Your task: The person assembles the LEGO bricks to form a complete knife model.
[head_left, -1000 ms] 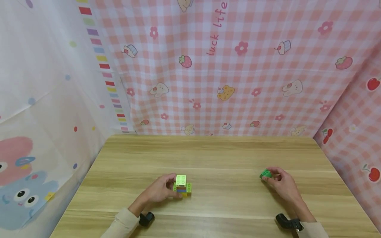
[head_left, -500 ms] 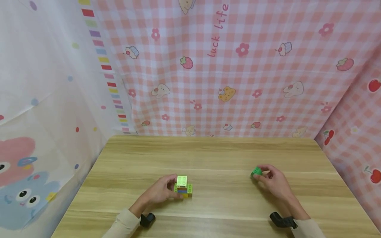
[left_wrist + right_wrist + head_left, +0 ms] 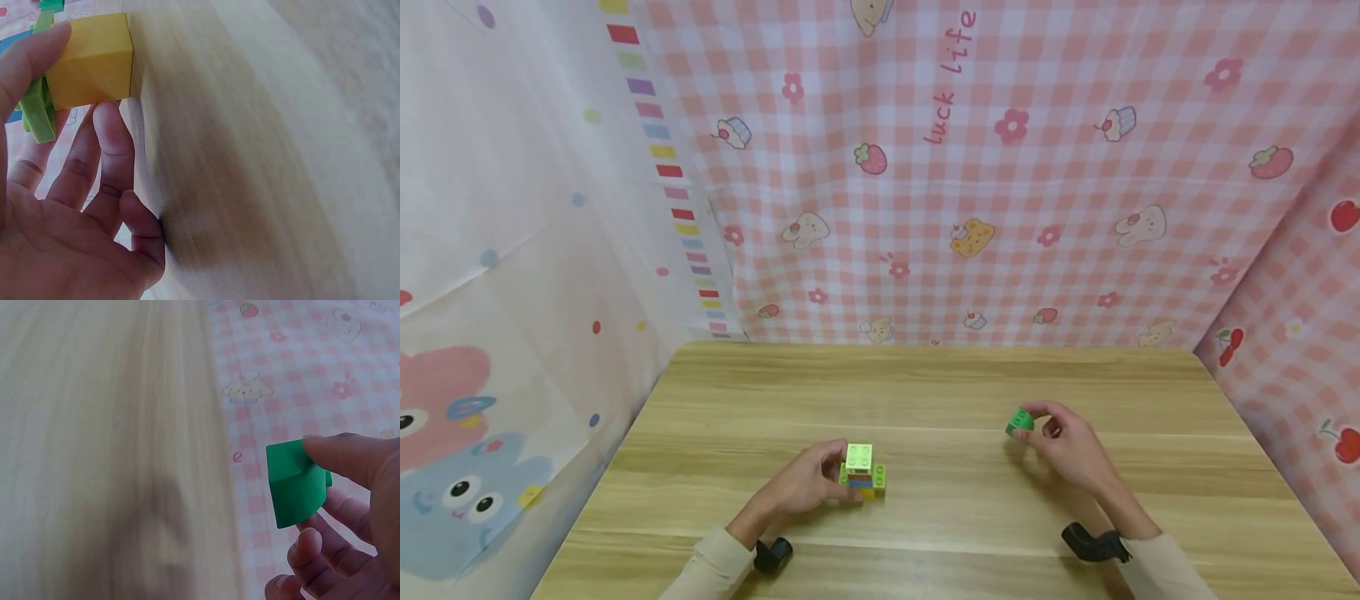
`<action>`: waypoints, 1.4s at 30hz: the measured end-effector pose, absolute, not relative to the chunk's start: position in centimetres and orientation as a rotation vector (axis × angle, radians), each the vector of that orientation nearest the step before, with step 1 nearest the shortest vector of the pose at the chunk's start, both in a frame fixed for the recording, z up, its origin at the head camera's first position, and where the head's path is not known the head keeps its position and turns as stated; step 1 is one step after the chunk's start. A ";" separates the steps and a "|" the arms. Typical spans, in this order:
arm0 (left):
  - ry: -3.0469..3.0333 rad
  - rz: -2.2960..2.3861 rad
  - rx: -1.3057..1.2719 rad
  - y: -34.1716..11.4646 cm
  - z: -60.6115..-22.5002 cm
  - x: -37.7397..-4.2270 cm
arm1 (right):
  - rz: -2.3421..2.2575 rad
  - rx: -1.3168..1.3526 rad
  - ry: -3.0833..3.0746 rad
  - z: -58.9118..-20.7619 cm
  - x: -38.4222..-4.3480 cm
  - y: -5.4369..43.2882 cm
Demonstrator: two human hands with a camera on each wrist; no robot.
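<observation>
A small stack of toy building bricks (image 3: 860, 457) is upright on or just above the table, left of centre in the head view. Its top and side pieces are lime green, with brown and blue layers between and a yellow brick (image 3: 94, 59) at the bottom. My left hand (image 3: 805, 479) grips the stack from the left, thumb on the near side. Farther right, my right hand (image 3: 1067, 442) pinches a green brick (image 3: 1020, 422) above the table. In the right wrist view this green brick (image 3: 297, 484) has one curved side; thumb and fingertips partly cover it.
Both hands are over a wood-grain table (image 3: 925, 383). A pink checked cloth (image 3: 925, 208) hangs along its back edge, with more printed cloth at both sides. Black wrist devices (image 3: 1093, 543) are worn at both wrists.
My right hand has moved left and slightly away from me with the green brick, closer to the stack. The left hand and the stack have stayed in place.
</observation>
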State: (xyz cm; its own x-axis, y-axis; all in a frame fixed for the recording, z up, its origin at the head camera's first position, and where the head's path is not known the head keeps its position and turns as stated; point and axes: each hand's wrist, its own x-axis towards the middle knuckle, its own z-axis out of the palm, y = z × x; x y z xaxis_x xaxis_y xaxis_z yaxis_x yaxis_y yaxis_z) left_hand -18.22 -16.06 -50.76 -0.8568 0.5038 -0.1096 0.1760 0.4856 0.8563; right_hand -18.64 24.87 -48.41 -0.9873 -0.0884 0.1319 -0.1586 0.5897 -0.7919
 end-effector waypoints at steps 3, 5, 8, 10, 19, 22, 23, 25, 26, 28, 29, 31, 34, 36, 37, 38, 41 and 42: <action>2.391 1.316 0.572 -16.1 -50.8 -18.2 | 1.380 0.239 -2.724 -47.9 -18.8 24.1; 2.393 1.314 0.571 -16.1 -50.8 -18.2 | 1.400 0.255 -2.718 -47.6 -18.9 23.5; 2.394 1.312 0.567 -16.1 -50.8 -18.2 | 1.422 0.283 -2.711 -47.1 -19.1 22.7; 2.391 1.315 0.563 -16.1 -50.7 -18.2 | 1.437 0.303 -2.705 -46.8 -19.2 22.1; 2.389 1.321 0.563 -16.0 -50.9 -18.3 | 1.533 0.372 -2.682 -45.4 -19.4 19.8; 2.389 1.321 0.566 -16.1 -50.9 -18.3 | 1.569 0.401 -2.674 -45.1 -19.4 19.1; 2.389 1.322 0.567 -16.1 -51.0 -18.3 | 1.581 0.411 -2.674 -45.0 -19.4 18.9; 2.389 1.321 0.570 -16.1 -51.0 -18.4 | 1.595 0.421 -2.677 -44.7 -19.5 18.5; 2.390 1.319 0.571 -16.1 -51.0 -18.4 | 1.597 0.427 -2.679 -44.6 -19.5 18.3; 2.392 1.316 0.576 -16.1 -51.0 -18.4 | 1.589 0.444 -2.683 -44.4 -19.5 18.0; 2.392 1.314 0.578 -16.1 -51.1 -18.4 | 1.588 0.456 -2.684 -44.2 -19.6 17.8; 2.396 1.308 0.580 -16.1 -51.1 -18.4 | 1.587 0.483 -2.680 -44.0 -19.6 17.4; 2.401 1.302 0.575 -16.1 -51.0 -18.4 | 1.598 0.527 -2.665 -43.6 -19.6 16.7; 2.404 1.299 0.572 -16.1 -51.0 -18.4 | 1.595 0.560 -2.657 -43.4 -19.6 16.2; 2.403 1.299 0.571 -16.1 -51.0 -18.4 | 1.592 0.576 -2.655 -43.3 -19.6 15.9; 2.402 1.300 0.570 -16.1 -51.0 -18.4 | 1.586 0.592 -2.654 -43.2 -19.6 15.7; 2.399 1.299 0.575 -16.1 -51.0 -18.4 | 1.567 0.640 -2.651 -42.9 -19.5 14.7; 2.399 1.296 0.577 -16.1 -51.0 -18.4 | 1.560 0.659 -2.650 -42.7 -19.5 14.4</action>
State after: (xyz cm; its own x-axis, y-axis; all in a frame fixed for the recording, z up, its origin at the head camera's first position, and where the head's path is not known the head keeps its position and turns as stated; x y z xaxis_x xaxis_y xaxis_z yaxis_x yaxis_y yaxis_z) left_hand -18.40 -16.05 -50.99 -0.8549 0.5065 -0.1124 0.1836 0.4980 0.8475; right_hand -19.50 14.42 -42.74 -0.9121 -0.3548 0.2055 -0.3518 0.4200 -0.8366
